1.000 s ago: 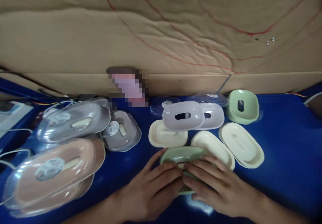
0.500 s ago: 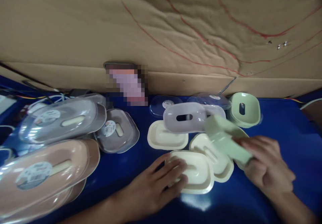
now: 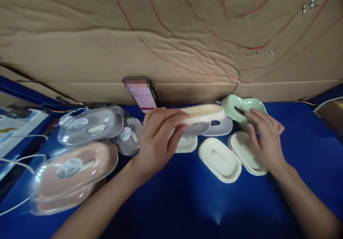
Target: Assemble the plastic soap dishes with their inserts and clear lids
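My left hand grips a shallow cream tray, raised edge-on over two pale lilac slotted dishes. My right hand has its fingers and thumb at the near edge of a light green slotted dish. This dish sits tilted against another green dish; the fingers hide part of both. Below my right hand lies a cream tray, partly covered by it. A second cream tray rests flat just left of that one. Another cream tray shows partly beneath the lilac dishes.
On the left are clear-lidded boxes: peach ones, grey ones and a smaller grey one. A phone showing a timer leans on the cardboard wall. White cables cross the blue table at left.
My left hand has lifted a cream tray up and away from the table. My right hand has carried the green dish back to the other green one. The camera view has shifted.
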Tool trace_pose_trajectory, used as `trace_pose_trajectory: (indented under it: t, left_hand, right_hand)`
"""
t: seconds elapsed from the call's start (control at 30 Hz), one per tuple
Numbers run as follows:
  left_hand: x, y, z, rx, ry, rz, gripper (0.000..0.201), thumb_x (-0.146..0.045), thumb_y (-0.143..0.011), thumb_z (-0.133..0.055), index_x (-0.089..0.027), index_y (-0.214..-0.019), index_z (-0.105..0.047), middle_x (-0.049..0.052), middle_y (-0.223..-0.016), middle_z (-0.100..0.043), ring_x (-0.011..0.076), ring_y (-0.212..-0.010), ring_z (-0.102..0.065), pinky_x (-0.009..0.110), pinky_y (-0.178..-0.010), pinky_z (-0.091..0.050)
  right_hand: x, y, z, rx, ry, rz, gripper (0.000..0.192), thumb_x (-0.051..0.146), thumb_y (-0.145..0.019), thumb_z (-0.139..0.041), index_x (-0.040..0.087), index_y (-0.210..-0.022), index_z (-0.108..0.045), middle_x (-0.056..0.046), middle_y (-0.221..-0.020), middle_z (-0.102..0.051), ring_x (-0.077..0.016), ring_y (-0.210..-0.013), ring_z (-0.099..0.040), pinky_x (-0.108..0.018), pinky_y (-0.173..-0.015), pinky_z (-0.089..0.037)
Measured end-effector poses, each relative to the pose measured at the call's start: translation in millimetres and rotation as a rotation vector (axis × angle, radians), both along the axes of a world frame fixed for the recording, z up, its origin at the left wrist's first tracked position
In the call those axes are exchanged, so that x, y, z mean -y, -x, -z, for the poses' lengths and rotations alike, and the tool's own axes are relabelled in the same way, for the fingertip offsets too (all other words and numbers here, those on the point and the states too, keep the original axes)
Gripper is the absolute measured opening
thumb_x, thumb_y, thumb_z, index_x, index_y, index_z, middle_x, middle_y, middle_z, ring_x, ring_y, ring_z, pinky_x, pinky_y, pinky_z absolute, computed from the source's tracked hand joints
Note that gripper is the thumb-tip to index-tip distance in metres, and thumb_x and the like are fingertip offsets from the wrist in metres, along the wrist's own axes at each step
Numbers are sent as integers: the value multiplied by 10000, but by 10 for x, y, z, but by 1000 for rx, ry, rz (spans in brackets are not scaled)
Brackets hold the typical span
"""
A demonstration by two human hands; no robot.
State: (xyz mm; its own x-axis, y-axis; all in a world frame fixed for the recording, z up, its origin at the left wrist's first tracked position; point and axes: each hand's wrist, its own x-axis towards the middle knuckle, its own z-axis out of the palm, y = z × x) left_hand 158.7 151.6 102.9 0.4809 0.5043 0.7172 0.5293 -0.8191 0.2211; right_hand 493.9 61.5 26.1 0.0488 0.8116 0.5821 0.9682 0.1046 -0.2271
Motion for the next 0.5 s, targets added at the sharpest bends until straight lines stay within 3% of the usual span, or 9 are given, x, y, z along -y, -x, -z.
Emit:
trace_pose_trajectory:
  t: [0.13,0.3,0.4,0.5]
  left_hand:
    - [-255,-138,47,78,32,-99,215,-270,-1127,-561,-200,-1283,-692,100,-1244,-743,232,-1201,-703,411,-1081,-556]
    - [-477,-184,384,-10,202,-39,219,-267,-1130,-538,-175,-1245,-700,108,-1192,-745,242,-1138,-712,426,-1032,-583]
    - [-491,-170,547,-83,282,1,262,-225,-1128,-499,-170,-1321,-667,129,-1272,-728,256,-1207,-703,460,-1081,-577]
    - [-347,-83,554,-159,254,9,402,-179,-1118,-481,-183,-1513,-557,171,-1503,-621,283,-1432,-601,505,-1206,-510]
  right_hand:
    - [31,53,-40,-8,-9,-11,381,335,-1104,-555,263,-1472,-620,-143,-1529,-652,-365,-1385,-616,-543,-1106,-398]
    - [66,141,-49,5,-30,-45,381,354,-1092,-605,256,-1460,-611,-150,-1542,-634,-368,-1384,-623,-528,-1096,-401]
    - [94,196,-46,9,-26,-83,382,364,-1089,-607,263,-1458,-607,-150,-1546,-631,-375,-1382,-626,-541,-1093,-409]
    - [126,233,-38,11,-26,-110,399,369,-1085,-618,274,-1471,-601,-156,-1553,-625,-400,-1371,-632,-572,-1076,-420]
